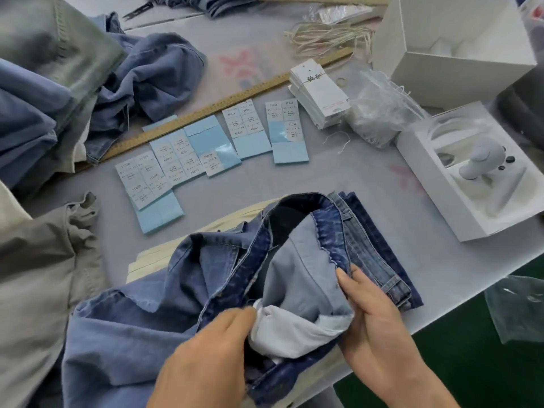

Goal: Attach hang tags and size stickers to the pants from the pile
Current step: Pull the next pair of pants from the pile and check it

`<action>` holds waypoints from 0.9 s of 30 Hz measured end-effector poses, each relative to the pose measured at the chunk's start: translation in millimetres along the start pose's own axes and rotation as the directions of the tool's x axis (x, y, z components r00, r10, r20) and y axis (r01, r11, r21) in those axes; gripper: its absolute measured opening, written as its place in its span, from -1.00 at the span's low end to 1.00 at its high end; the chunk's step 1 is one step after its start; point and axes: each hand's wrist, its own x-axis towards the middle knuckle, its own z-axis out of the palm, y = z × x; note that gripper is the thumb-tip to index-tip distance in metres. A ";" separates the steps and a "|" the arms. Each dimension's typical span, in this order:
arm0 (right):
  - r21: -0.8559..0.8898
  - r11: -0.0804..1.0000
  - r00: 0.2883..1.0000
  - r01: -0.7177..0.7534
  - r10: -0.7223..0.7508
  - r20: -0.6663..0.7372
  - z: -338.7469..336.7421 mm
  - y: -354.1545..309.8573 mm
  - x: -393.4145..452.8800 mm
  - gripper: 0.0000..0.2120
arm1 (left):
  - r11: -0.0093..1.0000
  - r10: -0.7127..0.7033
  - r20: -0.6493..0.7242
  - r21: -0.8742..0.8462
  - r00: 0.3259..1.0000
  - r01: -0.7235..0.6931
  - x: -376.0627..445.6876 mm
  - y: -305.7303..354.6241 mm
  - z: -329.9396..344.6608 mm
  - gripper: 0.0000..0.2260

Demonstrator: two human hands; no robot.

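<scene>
A pair of blue denim pants [164,290] lies at the table's near edge with its waistband turned open, showing the pale inner pocket lining [294,328]. My left hand [212,357] pinches the white lining at the waistband's near side. My right hand [371,316] grips the waistband's right side, thumb on the inside. Sheets of size stickers [176,156] on blue backing lie in a row behind the pants. A stack of white hang tags [321,92] sits further back right, with loose tag strings [329,36] beyond it.
A pile of blue and grey pants [44,92] fills the left side. A long wooden ruler [223,103] lies diagonally. A clear bag of fasteners [379,110], an open white box [450,48] and a white tray with a grey device [479,163] occupy the right. Folded jeans [379,245] lie under the pants.
</scene>
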 end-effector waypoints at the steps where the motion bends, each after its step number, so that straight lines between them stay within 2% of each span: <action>1: -0.014 1.000 0.999 -0.011 0.012 0.030 0.9 2.1 -0.4 -0.48 | 0.993 -0.010 0.008 0.117 1.000 0.009 4.4 2.0 1.2 -0.82; 3: -0.068 0.998 0.998 -0.013 0.017 0.067 1.1 4.8 -1.1 -0.15 | 0.941 -0.037 -0.044 0.335 0.998 0.049 13.8 3.5 2.8 -0.66; 6: -0.228 0.974 0.999 -0.014 0.025 0.046 -2.5 9.8 -4.3 0.06 | 0.873 -0.055 -0.178 0.469 0.982 0.134 31.8 2.7 -11.4 -0.47; 8: -0.413 0.910 0.999 -0.038 0.048 0.012 -6.0 13.8 -8.4 0.11 | 0.823 -0.052 -0.233 0.541 0.971 0.174 43.7 -2.9 -14.9 -0.25; 9: -0.539 0.842 0.999 -0.031 0.046 0.015 -8.2 14.9 -10.0 0.04 | 0.806 -0.093 -0.228 0.554 0.969 0.208 49.8 -7.5 -16.6 -0.22; 10: -0.640 0.768 0.999 -0.017 0.031 0.010 -9.9 14.5 -10.6 -0.09 | 0.796 -0.190 -0.194 0.543 0.962 0.267 55.1 -13.5 -18.7 -0.29; 12: -0.687 0.726 0.999 -0.028 -0.004 -0.046 -11.9 11.1 -9.5 -0.31 | 0.848 -0.391 -0.088 0.352 0.916 0.396 59.3 -31.7 -20.4 -0.66; 14: -0.643 0.762 0.996 -0.072 0.022 -0.085 -10.4 7.3 -7.6 -0.47 | 0.897 -0.435 -0.042 0.063 0.899 0.437 51.7 -51.4 -14.4 -0.91; 17: -0.614 0.780 0.993 -0.120 0.092 -0.077 -8.0 3.0 -11.0 -0.60 | 0.886 -0.428 -0.120 -0.251 0.896 0.390 44.3 -66.2 -4.0 -0.73; 18: -0.611 0.781 0.992 -0.128 0.107 -0.070 -7.3 2.2 -12.8 -0.63 | 0.825 -0.467 -0.130 -0.421 0.875 0.378 44.0 -64.6 -3.9 -0.66; 19: -0.610 0.782 0.991 -0.129 0.121 -0.055 -7.0 1.3 -14.7 -0.64 | 0.693 -0.511 -0.117 -0.642 0.852 0.328 43.4 -61.2 -4.9 -0.63; 20: -0.611 0.781 0.991 -0.125 0.130 -0.037 -6.0 -0.4 -16.4 -0.66 | 0.506 -0.548 -0.074 -0.822 0.833 0.260 44.0 -58.0 -6.6 -0.61; 21: -0.610 0.784 0.990 -0.117 0.137 -0.015 -5.4 -2.2 -17.1 -0.68 | 0.324 -0.555 -0.012 -0.924 0.832 0.203 43.9 -59.0 -7.8 -0.63; 22: -0.598 0.794 0.990 -0.111 0.138 -0.001 -5.0 -4.2 -16.9 -0.72 | 0.182 -0.547 0.051 -0.967 0.835 0.179 43.2 -61.3 -8.8 -0.70; 24: -0.528 0.842 0.991 -0.116 0.133 -0.005 -4.8 -8.0 -14.9 -0.73 | 0.039 -0.525 0.139 -0.982 0.840 0.187 43.1 -60.1 -13.2 -0.70; 27: -0.481 0.871 0.995 -0.101 0.098 -0.032 -2.2 -10.6 -11.9 -0.79 | -0.039 -0.526 0.225 -0.970 0.820 0.241 42.1 -54.7 -15.7 -0.73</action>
